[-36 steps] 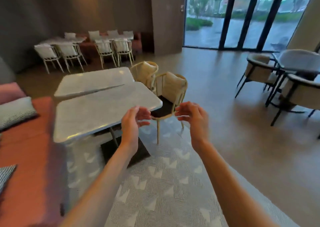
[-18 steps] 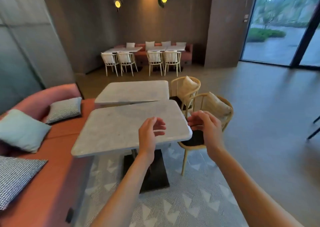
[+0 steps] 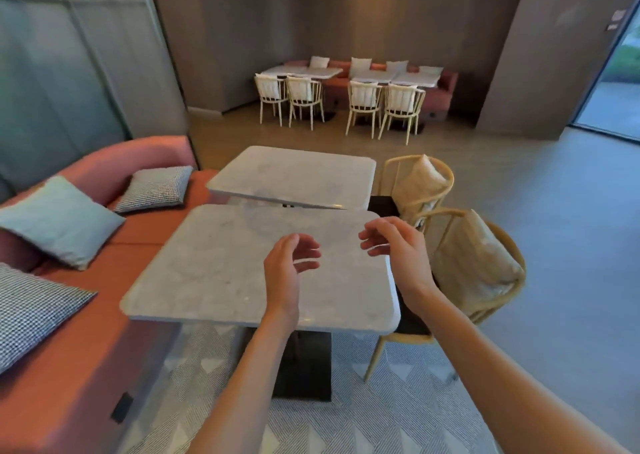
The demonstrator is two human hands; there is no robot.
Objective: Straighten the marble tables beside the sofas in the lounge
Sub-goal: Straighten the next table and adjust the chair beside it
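Close in: near rectangular white-grey marble table (image 3: pixel 242 266) on a black pedestal base (image 3: pixel 304 367), beside the long terracotta sofa (image 3: pixel 69 349). Second marble table of the same make (image 3: pixel 294 173) just beyond, far edge to near edge, nearly touching at one end and gapped at the other; set slightly askew to each other. Whether the tops actually meet, hard to tell from this angle.

Left hand (image 3: pixel 289 266) raised over the near top, fingers loosely curled, holding nothing. Right hand (image 3: pixel 394 246) likewise above the top's right side, fingers relaxed and part bent, empty. Neither seen in contact with the stone.

Handling, as judged: slab thick, stone, on a single heavy foot; likely weighty and stiff, no flex. Polished face probably slick under bare palms, so a flat push on top apt to slip. Better purchase at the rounded rim, one hand to each side edge, thumbs over and fingers under, then pivot about the pedestal rather than lift. Patterned grey rug (image 3: pixel 398 419) under the base may drag or ruck. Corners prone to chipping if knocked against the neighbouring top.

Outward: two pale wooden chairs with cream cushions (image 3: pixel 478 266) tucked along the right side, near one close to the rim. Grey and checked cushions (image 3: pixel 59 218) on the sofa. Further dining set (image 3: pixel 346 100) against the back wall.
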